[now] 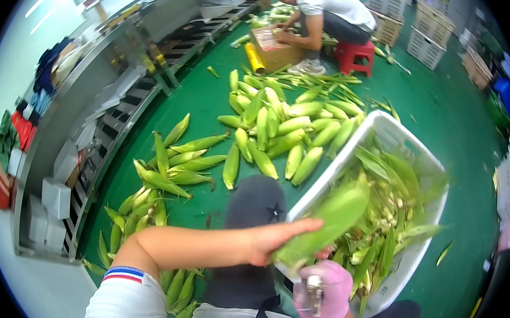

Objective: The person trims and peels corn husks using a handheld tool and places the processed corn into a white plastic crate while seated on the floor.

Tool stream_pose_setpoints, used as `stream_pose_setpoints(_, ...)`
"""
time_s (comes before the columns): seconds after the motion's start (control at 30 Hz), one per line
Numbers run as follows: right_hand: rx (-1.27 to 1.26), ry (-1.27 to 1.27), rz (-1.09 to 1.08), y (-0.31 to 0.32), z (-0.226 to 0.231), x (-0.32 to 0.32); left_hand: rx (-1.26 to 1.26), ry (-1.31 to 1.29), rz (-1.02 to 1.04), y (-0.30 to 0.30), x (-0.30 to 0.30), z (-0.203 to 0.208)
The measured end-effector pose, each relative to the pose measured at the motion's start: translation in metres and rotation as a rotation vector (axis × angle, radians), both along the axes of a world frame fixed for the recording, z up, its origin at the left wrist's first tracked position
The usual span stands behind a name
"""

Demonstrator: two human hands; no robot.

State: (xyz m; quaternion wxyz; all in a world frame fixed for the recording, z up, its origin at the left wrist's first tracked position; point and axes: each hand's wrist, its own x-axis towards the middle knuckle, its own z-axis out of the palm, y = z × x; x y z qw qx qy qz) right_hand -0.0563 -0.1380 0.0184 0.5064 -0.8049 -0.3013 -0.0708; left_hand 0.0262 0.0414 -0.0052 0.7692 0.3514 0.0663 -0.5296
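Observation:
My bare left hand (279, 234) is closed round an ear of corn (333, 220) in its green husk, blurred by motion, above the near side of a white plastic crate (314, 201). Just below the ear's stem end, my right hand (337, 292), in a pink glove, grips a small silvery metal tool (314, 288); its exact kind is unclear. Stripped husks and leaves (379, 238) fill the crate. Beyond my knee lies a heap of unhusked corn ears (281, 128), with more ears (178, 162) at left.
A person (336, 17) sits on a red stool (355, 57) at the back, leaning over a cardboard box (277, 51). A yellow roll (254, 58) stands beside it. A metal rack (85, 129) lines the left. White crates (425, 47) are stacked at back right.

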Motion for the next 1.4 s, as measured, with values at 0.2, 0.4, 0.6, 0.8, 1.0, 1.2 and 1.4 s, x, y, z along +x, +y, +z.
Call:
stream_pose_setpoints(0.2,0.168,0.554,-0.608,-0.042,-0.072,-0.046,0.551,-0.598,0.189,0.081,0.210,-0.061)
stream_pose_setpoints(0.4,0.607,1.082,-0.769,-0.036,-0.079,-0.036,1.025,-1.023,0.948,0.134,0.301,-0.289)
stream_pose_setpoints(0.6,0.584,1.110,-0.877,-0.034,-0.093,-0.026,1.549,-0.562,0.955,0.188,0.073,-0.358)
stream_pose_setpoints(0.8,0.635,1.135,-0.746,-0.028,-0.092,-0.011,2.230,0.478,0.943,0.279,-0.171,-0.366)
stream_pose_setpoints(1.0,0.713,1.134,-0.571,-0.040,-0.103,-0.010,2.024,0.701,1.015,0.239,-0.150,-0.380)
stream_pose_setpoints(1.2,0.651,0.990,-0.565,0.010,-0.062,-0.044,1.597,0.683,1.493,0.302,-0.129,-0.378)
stream_pose_setpoints(1.4,0.414,0.969,-0.554,0.008,-0.056,-0.081,-0.437,0.283,1.143,0.227,-0.150,-0.230)
